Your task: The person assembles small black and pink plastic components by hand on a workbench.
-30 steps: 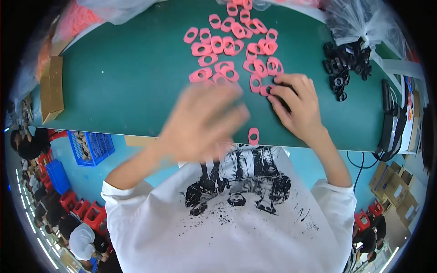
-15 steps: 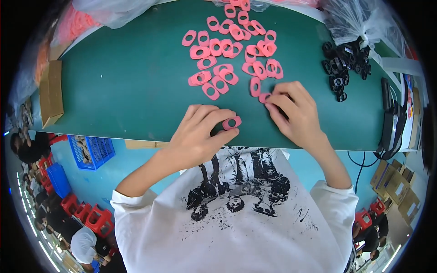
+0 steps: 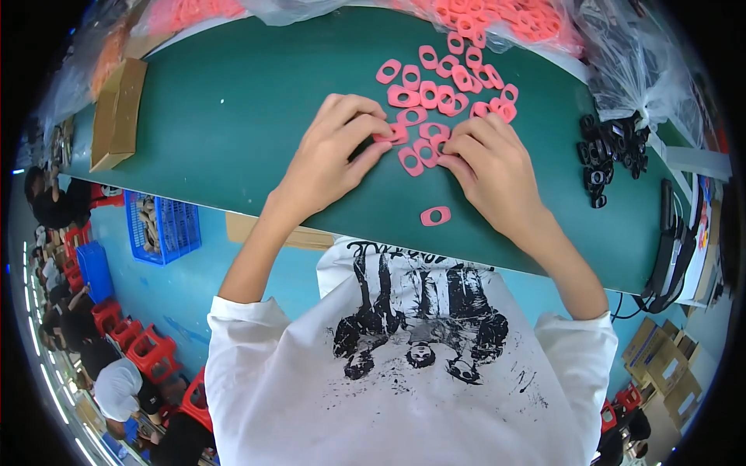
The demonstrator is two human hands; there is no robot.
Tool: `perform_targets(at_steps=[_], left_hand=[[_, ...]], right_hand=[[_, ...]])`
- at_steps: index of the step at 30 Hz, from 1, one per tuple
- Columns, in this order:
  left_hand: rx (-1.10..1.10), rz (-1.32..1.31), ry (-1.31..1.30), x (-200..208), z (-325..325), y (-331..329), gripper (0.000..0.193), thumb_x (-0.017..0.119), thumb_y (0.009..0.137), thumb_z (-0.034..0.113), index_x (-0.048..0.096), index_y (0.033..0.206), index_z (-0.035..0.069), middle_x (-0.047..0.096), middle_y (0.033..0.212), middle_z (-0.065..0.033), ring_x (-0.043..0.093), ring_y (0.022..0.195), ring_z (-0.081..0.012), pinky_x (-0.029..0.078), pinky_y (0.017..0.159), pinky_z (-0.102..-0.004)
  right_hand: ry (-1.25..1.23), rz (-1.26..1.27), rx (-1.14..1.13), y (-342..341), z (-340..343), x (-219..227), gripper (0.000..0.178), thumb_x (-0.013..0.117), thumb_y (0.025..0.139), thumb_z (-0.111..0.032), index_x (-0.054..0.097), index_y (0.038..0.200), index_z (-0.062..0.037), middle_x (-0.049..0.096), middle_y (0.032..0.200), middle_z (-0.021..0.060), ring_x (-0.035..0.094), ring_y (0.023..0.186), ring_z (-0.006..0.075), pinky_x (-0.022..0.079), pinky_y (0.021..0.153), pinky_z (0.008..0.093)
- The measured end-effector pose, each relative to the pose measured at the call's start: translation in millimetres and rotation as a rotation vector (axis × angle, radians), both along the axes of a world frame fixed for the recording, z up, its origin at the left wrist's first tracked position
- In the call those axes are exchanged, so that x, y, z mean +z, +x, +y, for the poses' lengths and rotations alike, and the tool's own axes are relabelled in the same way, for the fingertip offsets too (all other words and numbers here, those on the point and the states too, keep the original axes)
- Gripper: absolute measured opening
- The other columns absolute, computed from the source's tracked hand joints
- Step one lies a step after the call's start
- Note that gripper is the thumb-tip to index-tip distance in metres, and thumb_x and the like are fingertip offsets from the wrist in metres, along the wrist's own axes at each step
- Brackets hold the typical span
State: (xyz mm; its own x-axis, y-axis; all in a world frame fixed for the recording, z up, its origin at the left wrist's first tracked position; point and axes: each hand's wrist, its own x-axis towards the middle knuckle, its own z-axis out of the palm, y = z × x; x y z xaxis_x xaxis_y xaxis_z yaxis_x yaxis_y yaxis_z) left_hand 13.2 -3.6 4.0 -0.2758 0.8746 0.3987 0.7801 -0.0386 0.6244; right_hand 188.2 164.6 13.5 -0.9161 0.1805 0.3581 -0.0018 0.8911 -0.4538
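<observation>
The left hand (image 3: 330,151) and right hand (image 3: 496,171) each partly hide a pink piece (image 3: 399,134).

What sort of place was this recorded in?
Probably a factory assembly workshop: small pink pieces with round holes lie scattered across a long green worktable, a heap of small black parts sits to the right, and red plastic stools show at lower left.
</observation>
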Motion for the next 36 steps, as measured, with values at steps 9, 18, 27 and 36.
perform_targets(at_steps=[9, 18, 27, 36], left_hand=[[0.141, 0.134, -0.096, 5.1, -29.8, -5.7, 0.021, 0.075, 0.075, 0.005, 0.065, 0.094, 0.006, 0.059, 0.105, -0.0063, 0.055, 0.097, -0.0265, 0.046, 0.081, -0.0383], [-0.105, 0.28, -0.006, -0.4, 8.8, 2.2, 0.021, 0.073, 0.073, 0.006, 0.064, 0.093, 0.007, 0.059, 0.096, -0.0042, 0.053, 0.094, -0.0245, 0.043, 0.079, -0.0366], [0.011, 0.239, -0.093, 7.4, 0.6, 11.4, 0.022, 0.07, 0.071, 0.003, 0.064, 0.091, 0.008, 0.057, 0.102, -0.0032, 0.052, 0.096, -0.0228, 0.041, 0.078, -0.035], [-0.22, 0.388, 0.02, 3.0, -10.1, 39.0, 0.016, 0.071, 0.071, 0.011, 0.062, 0.083, 0.006, 0.054, 0.088, -0.0072, 0.052, 0.086, -0.0241, 0.043, 0.072, -0.0368]], right_hand=[[0.071, -0.025, -0.049, 23.1, -11.1, 3.3, 0.023, 0.073, 0.071, 0.004, 0.067, 0.091, -0.0045, 0.063, 0.093, 0.0058, 0.058, 0.084, 0.0259, 0.045, 0.073, 0.0363], [0.007, -0.043, -0.047, 3.6, -24.3, 10.1, 0.023, 0.079, 0.068, -0.004, 0.068, 0.088, -0.0047, 0.063, 0.098, 0.0057, 0.057, 0.087, 0.0255, 0.044, 0.076, 0.0363], [-0.029, 0.002, -0.061, 8.4, -20.2, 4.7, 0.018, 0.072, 0.072, 0.004, 0.068, 0.087, -0.0041, 0.064, 0.099, 0.006, 0.056, 0.085, 0.0258, 0.046, 0.076, 0.037], [0.155, -0.062, -0.009, -14.8, 3.1, 8.2, 0.022, 0.076, 0.073, -0.004, 0.067, 0.093, -0.0045, 0.062, 0.097, 0.0053, 0.058, 0.089, 0.0253, 0.047, 0.077, 0.0383]])
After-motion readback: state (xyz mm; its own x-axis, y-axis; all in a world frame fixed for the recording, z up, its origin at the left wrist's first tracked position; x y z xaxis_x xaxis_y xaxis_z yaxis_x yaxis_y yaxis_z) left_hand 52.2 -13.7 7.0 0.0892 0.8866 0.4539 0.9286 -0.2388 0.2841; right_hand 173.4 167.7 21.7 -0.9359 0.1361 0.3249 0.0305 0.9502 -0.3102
